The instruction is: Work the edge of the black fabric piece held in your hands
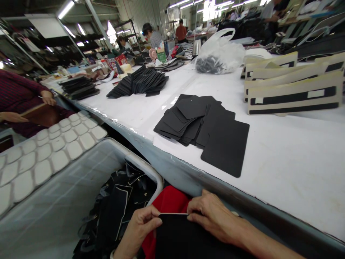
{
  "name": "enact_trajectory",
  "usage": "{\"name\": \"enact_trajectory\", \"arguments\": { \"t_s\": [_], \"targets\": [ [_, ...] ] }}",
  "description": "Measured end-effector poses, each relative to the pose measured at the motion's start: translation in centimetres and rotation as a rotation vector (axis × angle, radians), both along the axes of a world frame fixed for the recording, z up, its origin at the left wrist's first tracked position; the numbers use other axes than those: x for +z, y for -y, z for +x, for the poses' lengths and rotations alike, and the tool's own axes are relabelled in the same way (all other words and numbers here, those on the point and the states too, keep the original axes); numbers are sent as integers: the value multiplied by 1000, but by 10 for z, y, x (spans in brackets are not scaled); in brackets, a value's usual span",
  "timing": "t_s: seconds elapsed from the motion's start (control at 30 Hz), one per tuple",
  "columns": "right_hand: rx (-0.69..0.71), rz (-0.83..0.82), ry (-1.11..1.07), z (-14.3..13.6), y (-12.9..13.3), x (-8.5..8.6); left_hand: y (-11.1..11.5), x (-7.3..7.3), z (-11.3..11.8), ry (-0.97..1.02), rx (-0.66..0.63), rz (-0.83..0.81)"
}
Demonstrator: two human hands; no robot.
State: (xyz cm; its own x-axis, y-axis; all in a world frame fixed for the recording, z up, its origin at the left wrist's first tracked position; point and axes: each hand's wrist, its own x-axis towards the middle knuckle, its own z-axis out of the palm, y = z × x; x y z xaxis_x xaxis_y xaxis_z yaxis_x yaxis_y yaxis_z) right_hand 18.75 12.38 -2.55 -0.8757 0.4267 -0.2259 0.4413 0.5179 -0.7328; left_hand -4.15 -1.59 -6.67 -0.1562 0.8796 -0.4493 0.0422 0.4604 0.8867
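Note:
At the bottom of the head view, a black panel (pixel 185 237) with a thin pale top edge hangs between my hands. My left hand (pixel 141 226) pinches that edge near its left corner, thumb against the fingertips. Farther right along the same edge, the fingers of my right hand (pixel 207 214) are closed on it too. Red fabric (pixel 171 199) shows behind the panel; whether the two are joined I cannot tell. The panel's lower part runs out of view. Ahead on the table lies a fanned pile of black rectangular sheets (pixel 226 144).
A pale plastic bin (pixel 129 154) holding black pieces stands left of the white table (pixel 285 162). Beige boards (pixel 293 95) with black strips, a plastic bag (pixel 221 54) and a long black stack (pixel 140 81) rest on the table. At far left sits another person (pixel 21 97).

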Motion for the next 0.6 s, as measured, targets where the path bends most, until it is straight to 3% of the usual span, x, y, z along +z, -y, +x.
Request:
{"name": "enact_trajectory", "arguments": {
  "t_s": [0.4,0.6],
  "targets": [
    [-49,7,-4,3,3,-8,13,-6,12,-220,5,32],
    [-52,5,25,3,1,-4,23,-16,10,-193,-102,27]
  ]
}}
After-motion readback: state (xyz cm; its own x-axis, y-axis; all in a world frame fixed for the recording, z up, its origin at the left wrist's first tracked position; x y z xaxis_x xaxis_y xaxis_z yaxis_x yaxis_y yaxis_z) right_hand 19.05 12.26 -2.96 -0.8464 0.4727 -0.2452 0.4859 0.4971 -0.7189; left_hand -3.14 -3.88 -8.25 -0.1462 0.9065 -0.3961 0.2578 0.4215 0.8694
